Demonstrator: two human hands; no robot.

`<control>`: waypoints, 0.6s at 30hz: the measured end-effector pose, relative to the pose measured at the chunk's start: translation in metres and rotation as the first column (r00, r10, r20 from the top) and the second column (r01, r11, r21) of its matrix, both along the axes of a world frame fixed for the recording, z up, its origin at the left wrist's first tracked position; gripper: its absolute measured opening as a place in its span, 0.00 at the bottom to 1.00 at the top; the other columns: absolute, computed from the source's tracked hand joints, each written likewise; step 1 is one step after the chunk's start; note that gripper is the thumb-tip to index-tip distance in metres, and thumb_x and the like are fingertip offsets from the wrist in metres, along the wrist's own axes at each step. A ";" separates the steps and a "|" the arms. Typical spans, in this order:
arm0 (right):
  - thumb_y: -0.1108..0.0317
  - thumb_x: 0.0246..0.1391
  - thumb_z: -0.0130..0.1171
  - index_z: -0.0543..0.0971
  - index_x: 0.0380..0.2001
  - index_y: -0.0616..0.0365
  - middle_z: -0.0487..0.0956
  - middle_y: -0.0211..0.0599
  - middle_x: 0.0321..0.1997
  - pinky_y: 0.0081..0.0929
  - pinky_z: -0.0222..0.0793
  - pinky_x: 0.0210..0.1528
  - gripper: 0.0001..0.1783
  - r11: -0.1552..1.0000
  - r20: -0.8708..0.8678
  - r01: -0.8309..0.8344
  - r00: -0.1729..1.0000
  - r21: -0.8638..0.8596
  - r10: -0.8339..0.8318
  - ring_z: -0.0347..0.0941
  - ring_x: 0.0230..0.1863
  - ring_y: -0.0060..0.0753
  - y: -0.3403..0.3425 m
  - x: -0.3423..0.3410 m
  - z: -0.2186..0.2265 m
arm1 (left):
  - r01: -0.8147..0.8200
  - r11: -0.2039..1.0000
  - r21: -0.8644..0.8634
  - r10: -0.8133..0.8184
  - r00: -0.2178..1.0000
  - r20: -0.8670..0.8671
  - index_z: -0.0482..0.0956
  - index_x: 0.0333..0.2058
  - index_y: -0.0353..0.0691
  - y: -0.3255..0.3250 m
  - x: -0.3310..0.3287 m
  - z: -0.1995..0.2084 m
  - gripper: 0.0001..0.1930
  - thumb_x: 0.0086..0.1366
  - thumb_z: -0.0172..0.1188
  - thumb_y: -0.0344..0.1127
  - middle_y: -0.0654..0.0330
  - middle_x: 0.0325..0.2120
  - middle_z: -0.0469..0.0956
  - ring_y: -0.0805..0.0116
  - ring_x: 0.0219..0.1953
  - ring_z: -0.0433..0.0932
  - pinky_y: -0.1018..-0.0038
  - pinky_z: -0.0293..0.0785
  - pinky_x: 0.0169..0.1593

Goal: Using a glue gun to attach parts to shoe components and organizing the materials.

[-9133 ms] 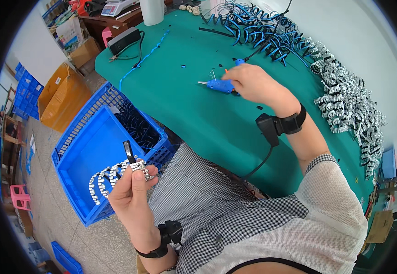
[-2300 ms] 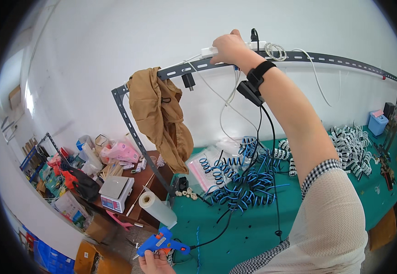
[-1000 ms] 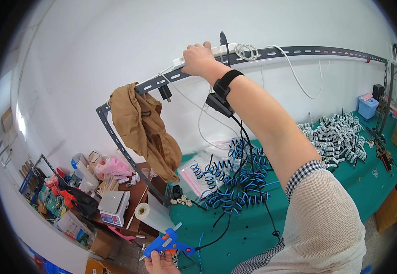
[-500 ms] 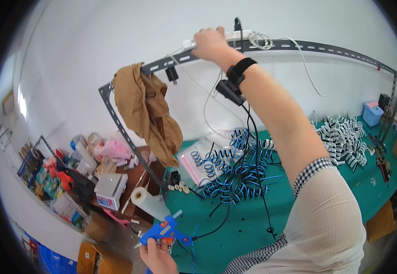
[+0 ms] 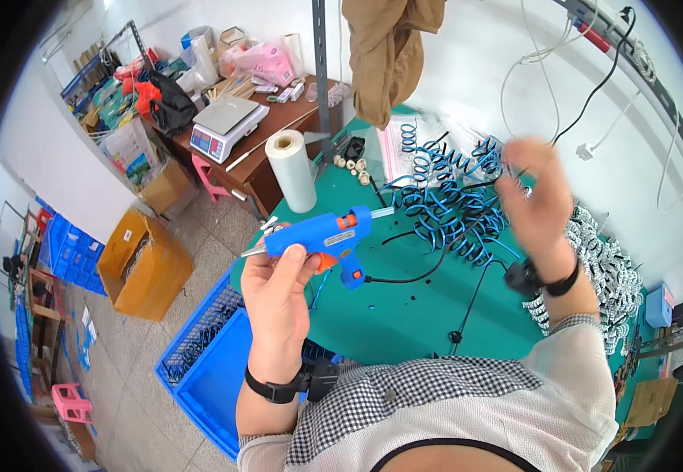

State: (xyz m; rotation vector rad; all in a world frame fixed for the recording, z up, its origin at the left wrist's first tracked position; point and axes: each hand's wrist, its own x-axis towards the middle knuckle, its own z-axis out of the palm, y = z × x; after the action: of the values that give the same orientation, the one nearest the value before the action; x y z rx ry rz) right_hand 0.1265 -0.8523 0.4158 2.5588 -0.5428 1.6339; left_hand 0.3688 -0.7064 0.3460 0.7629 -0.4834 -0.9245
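- A blue plastic glue gun (image 5: 310,230) is lying level in the left hand (image 5: 277,295), whose fingers are clamping its body; its tapered metal nozzle (image 5: 253,251) is pointing left, past them.
- An orange trigger (image 5: 326,262) is showing just right of those fingers, and a translucent stick (image 5: 382,212) is poking from the gun's rear.
- The right hand (image 5: 542,197) is blurring, thumb and fingers apart, partly covering a tangle of glossy blue-and-black coils (image 5: 451,197).
- A thin black cord (image 5: 396,281) is trailing between the hands over a smooth green tabletop (image 5: 404,318).
- A white cylindrical film roll (image 5: 292,177) is standing beyond the left fingers.
- Ridged silver-and-black spirals (image 5: 609,267) are heaping right of the right fingers.
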 end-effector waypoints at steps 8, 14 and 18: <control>0.64 0.40 0.62 0.75 0.34 0.59 0.76 0.38 0.35 0.30 0.64 0.41 0.16 0.808 -0.025 -0.265 0.945 0.526 0.326 0.70 0.38 0.38 0.071 0.055 -0.084 | 0.037 0.999 0.006 -0.037 0.999 0.009 0.69 0.41 0.36 0.019 -0.014 0.000 0.15 0.54 0.58 0.26 0.59 0.36 0.74 0.71 0.36 0.75 0.76 0.75 0.39; 0.64 0.45 0.60 0.69 0.45 0.62 0.74 0.39 0.40 0.29 0.64 0.44 0.24 0.449 0.213 -0.445 0.852 0.775 0.477 0.70 0.40 0.33 0.090 0.086 -0.097 | 0.017 0.999 0.033 -0.017 1.000 -0.017 0.69 0.42 0.35 0.031 -0.013 -0.005 0.14 0.55 0.57 0.27 0.58 0.37 0.73 0.70 0.37 0.75 0.75 0.75 0.39; 0.66 0.52 0.54 0.64 0.50 0.63 0.72 0.35 0.44 0.26 0.63 0.48 0.23 -0.108 0.636 -0.650 0.674 0.752 0.375 0.67 0.45 0.25 0.097 0.084 -0.093 | 0.030 1.000 0.000 -0.030 0.999 0.013 0.70 0.40 0.36 0.041 -0.012 -0.003 0.12 0.56 0.56 0.31 0.59 0.34 0.75 0.70 0.36 0.75 0.75 0.74 0.39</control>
State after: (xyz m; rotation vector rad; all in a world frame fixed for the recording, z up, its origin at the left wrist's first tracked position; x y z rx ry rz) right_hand 0.2107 -0.7554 0.3225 4.0461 -0.9317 2.3785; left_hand 0.3569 -0.6657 0.3434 0.7636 -0.5075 -0.9484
